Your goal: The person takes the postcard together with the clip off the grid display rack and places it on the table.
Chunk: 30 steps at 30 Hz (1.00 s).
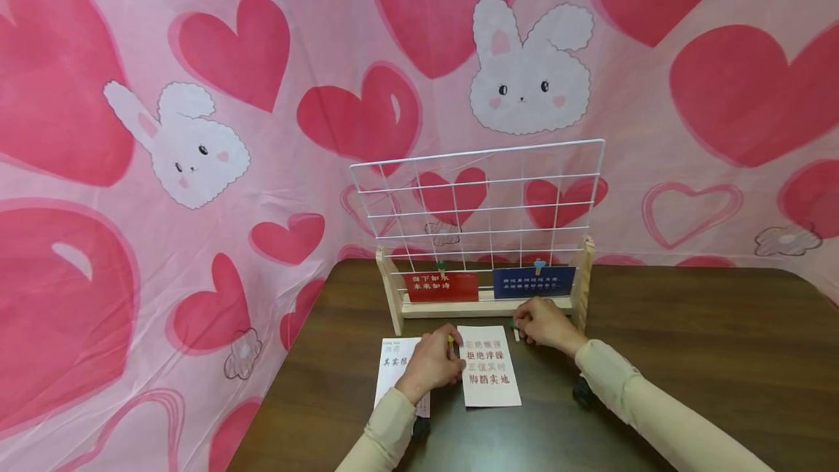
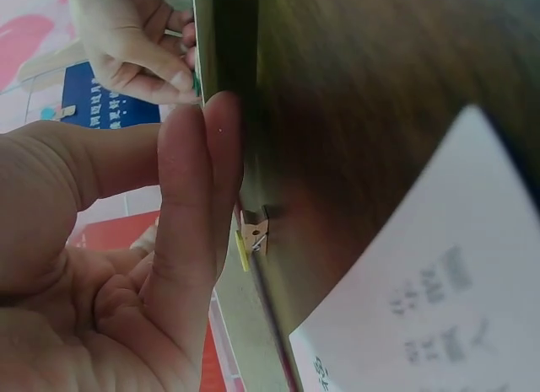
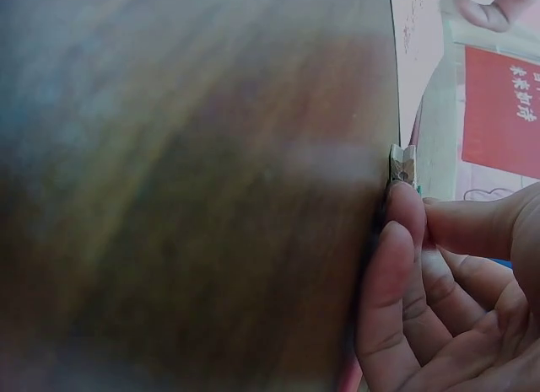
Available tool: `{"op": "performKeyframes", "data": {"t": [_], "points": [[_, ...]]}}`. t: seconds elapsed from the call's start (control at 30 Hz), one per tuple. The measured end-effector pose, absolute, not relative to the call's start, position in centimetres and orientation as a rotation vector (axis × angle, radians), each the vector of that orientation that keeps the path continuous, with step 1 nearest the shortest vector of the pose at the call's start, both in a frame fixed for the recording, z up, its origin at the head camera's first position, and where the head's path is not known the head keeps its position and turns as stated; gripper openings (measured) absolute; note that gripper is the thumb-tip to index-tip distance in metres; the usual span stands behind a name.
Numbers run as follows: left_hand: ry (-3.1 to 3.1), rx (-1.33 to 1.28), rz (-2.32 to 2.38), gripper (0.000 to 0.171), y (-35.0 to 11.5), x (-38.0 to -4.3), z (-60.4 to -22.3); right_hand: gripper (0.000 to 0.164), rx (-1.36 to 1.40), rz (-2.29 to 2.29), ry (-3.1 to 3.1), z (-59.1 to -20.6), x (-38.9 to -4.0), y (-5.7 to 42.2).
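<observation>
My left hand (image 1: 432, 363) pinches the left edge of a white card (image 1: 491, 355) with red and grey writing. In the left wrist view this card shows nearly edge-on beyond the fingertips (image 2: 186, 156). Beside the left fingers is a small wooden clothespin with a yellow decoration (image 2: 256, 236). Another white card (image 2: 439, 299), with grey and black writing, lies partly under the left forearm. To the right of the held card, my right hand (image 1: 547, 324) pinches a small wooden clothespin (image 3: 403, 164) with a bit of green, between thumb and fingers.
Behind the hands stands a white wire grid (image 1: 485, 195) on a wooden base (image 1: 452, 308). A red card (image 1: 442, 288) and a blue card (image 1: 534, 282) hang there from small clips. Brown tabletop (image 1: 688, 355) extends to the right; a pink heart-patterned cloth (image 1: 426, 115) hangs behind.
</observation>
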<state>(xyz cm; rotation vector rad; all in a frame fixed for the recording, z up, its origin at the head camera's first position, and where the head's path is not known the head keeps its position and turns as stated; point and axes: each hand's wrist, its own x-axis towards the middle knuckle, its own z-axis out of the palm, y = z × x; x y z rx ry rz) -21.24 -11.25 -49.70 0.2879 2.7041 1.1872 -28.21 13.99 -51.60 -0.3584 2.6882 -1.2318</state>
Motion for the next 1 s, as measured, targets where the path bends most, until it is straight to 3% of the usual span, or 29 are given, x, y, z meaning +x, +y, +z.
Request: {"op": "performKeyframes", "data": {"t": [0.23,1.0], "points": [[2.682,0.289,1.174,0.019,-11.20,-21.14,-49.78,0.010,-0.370,-1.214,2.697,-51.40,-28.10,13.90],[2.646,0.315,1.062,0.017,-10.68,-21.35,-49.31,0.007,-0.451,-1.162,2.738,-51.54,-28.01,14.19]]}}
